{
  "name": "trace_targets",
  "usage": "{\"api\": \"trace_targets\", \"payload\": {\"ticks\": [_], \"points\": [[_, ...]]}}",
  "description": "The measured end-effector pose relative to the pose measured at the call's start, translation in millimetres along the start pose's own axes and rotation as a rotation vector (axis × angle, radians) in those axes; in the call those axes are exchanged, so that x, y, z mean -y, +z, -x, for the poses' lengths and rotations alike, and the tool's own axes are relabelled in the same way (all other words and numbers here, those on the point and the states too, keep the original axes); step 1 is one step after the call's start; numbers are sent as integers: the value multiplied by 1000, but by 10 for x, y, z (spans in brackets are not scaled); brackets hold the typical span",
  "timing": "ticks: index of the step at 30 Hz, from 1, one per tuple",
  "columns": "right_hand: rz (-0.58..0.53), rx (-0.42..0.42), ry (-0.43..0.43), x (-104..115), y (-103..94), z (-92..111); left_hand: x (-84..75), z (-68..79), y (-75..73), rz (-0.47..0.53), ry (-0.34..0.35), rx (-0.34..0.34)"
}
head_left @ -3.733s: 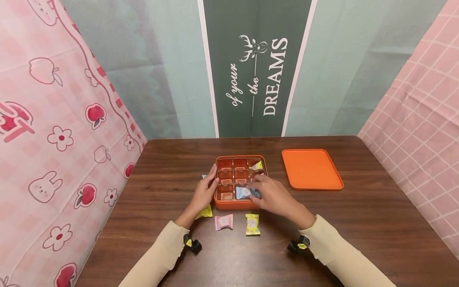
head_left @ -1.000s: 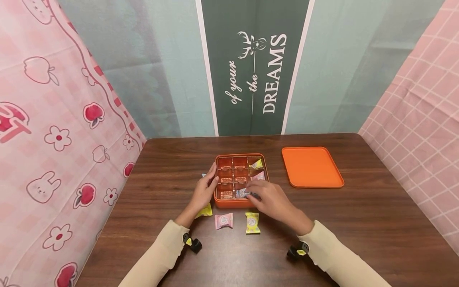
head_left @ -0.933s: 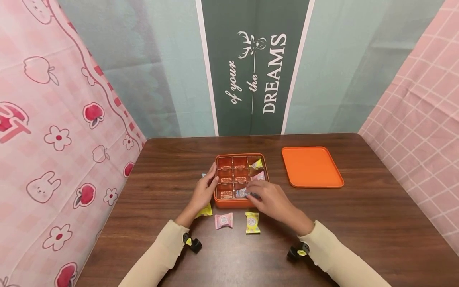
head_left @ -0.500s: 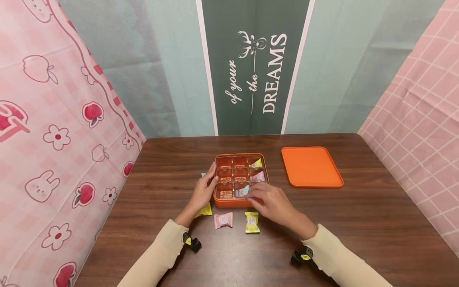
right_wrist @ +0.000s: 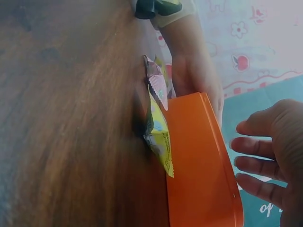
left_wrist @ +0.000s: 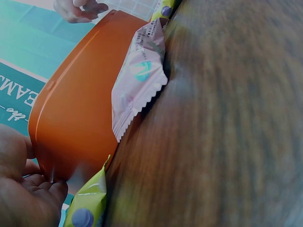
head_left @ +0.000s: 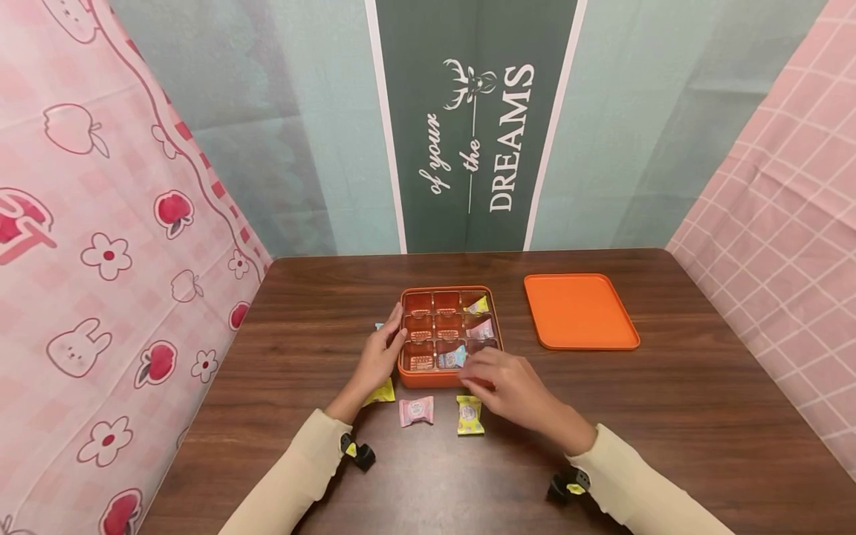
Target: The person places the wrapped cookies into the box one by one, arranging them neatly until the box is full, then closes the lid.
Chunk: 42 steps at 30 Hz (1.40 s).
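An orange box (head_left: 438, 380) with a clear divided insert stands on the table. A blue-wrapped candy (head_left: 452, 357) sits tilted in its front middle compartment. Along the right column, a yellow candy (head_left: 478, 305) lies at the back and a pink candy (head_left: 480, 329) in the middle. My left hand (head_left: 380, 358) rests along the box's left side, fingers fairly straight against the wall and thumb by the rim. Over the front right corner hovers my right hand (head_left: 504, 383), its fingers loosely bent with nothing between them; it partly covers the front right compartment.
In front of the box lie a pink candy (head_left: 417, 411) and a yellow candy (head_left: 470, 414). Another yellow candy (head_left: 383, 392) is by my left wrist, and a blue wrapper (head_left: 378, 325) peeks out behind that hand. An orange lid (head_left: 582, 312) lies at the back right.
My right hand has let go of the blue candy and drawn back toward the front right, uncovering the pink candy and part of the front right compartment. The left hand has stayed put.
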State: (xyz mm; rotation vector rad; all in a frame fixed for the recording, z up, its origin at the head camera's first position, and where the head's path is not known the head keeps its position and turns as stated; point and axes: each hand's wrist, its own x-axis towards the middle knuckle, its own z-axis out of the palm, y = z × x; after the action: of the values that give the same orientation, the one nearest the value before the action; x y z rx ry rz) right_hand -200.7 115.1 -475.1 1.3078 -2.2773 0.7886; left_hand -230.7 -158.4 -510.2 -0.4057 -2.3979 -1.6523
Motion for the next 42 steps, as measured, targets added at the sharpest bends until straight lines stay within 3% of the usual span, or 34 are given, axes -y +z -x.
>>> {"api": "trace_targets", "payload": {"ticks": [11, 19, 23, 27, 32, 35, 42], "points": [[-39, 122, -57, 14, -20, 44, -11, -10, -10, -23, -33, 23], [-22, 323, -14, 5, -52, 94, -4, 1, -8, -22, -16, 19], [-3, 359, -8, 21, -56, 109, -9, 4, 4, -19, -8, 7], [11, 338, -26, 32, -44, 126, -94, 14, 12, -12, -2, -6], [36, 335, -21, 51, -42, 149, -337, 45, -31, -10, -8, 8], [47, 364, 5, 66, -53, 162, -423, 56, -61, -17, -7, 23], [64, 495, 86, 80, -84, 209, -431, 58, -64, -6, -5, 21]]}}
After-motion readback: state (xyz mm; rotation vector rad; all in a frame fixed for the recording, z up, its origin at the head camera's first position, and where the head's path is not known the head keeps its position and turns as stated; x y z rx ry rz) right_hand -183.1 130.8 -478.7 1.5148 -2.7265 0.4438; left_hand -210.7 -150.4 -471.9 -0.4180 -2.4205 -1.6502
